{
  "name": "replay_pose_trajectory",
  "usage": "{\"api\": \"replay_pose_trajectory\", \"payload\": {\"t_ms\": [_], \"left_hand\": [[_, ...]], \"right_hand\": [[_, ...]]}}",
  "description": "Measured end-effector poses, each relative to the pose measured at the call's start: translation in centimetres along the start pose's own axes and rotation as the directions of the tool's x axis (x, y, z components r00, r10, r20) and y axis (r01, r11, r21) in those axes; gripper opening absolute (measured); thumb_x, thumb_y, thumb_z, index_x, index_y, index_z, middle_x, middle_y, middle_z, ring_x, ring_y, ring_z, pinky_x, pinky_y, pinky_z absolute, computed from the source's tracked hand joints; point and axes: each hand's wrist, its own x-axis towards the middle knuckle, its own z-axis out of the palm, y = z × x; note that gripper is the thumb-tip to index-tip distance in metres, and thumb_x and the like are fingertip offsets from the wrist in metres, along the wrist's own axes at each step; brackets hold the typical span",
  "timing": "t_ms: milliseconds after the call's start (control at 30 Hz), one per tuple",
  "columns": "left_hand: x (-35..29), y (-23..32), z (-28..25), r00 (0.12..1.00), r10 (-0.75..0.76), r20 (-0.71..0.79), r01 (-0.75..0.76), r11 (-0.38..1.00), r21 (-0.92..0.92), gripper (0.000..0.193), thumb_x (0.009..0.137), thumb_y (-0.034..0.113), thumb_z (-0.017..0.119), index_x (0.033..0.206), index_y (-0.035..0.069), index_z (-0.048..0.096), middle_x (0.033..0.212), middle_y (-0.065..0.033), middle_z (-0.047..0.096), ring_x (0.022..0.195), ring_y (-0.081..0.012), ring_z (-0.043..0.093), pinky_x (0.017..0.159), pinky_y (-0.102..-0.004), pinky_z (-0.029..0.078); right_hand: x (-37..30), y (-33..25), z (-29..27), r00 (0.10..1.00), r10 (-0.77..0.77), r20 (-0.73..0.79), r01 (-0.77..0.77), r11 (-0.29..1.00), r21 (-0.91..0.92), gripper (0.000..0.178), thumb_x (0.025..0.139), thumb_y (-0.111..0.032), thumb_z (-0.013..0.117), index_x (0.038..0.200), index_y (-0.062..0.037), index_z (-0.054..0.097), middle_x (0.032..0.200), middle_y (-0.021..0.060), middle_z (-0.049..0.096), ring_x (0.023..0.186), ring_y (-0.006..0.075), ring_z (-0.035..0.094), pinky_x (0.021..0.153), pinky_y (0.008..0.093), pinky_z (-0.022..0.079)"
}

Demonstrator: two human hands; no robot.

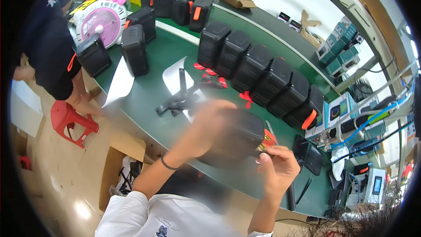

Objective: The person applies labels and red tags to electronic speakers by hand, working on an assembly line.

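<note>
A black box-shaped case [249,132] with rounded edges is in front of me at the near side of the green table, its left part blurred. My left hand [210,127], a dark bracelet on its wrist, lies against that side; smearing hides how its fingers are set. At the case's right end my right hand [280,164] has thumb and forefinger pinched together. What is between them is too small to name. Right by those fingertips shows a red-orange tab [269,138] with a yellow patterned part. Black strap-like pieces [177,101] lie beyond my left hand.
Similar black cases [250,66] stand in a row across the table, with small red pieces [245,98] before them. A pink-and-white fan [100,24] is far left, near a person in dark clothes [48,39]. Tweezers [304,189] lie right. An open carton [125,149] and red stool [72,120] are left.
</note>
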Motion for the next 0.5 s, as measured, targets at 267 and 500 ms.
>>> {"api": "replay_pose_trajectory", "payload": {"t_ms": [267,500], "left_hand": [[-0.2,-0.1,-0.3,1.000,0.009,0.009,-0.008,0.999,-0.052,0.055,0.111,0.044,0.033,0.133,-0.003,0.052,0.136,-0.0162,0.055,0.129,-0.0254,0.052,0.114,-0.0363,0.035],[-0.1,-0.2,-0.2,0.999,0.048,-0.002,-0.048,0.996,-0.079,0.057,0.112,0.043,0.027,0.132,-0.003,0.053,0.135,-0.0176,0.054,0.129,-0.0265,0.052,0.114,-0.0370,0.035]], "right_hand": [[0.3,0.6,0.8,0.995,0.041,-0.088,-0.044,0.998,-0.036,0.022,0.082,0.011,0.080,0.099,0.0030,0.068,0.103,0.0153,0.069,0.095,0.0190,0.069,0.084,0.0310,0.058],[-0.3,1.0,1.1,0.999,0.034,-0.021,-0.034,0.999,-0.009,0.024,0.079,0.012,0.082,0.095,0.0018,0.066,0.103,0.0142,0.069,0.096,0.0199,0.069,0.085,0.0314,0.057]]}}
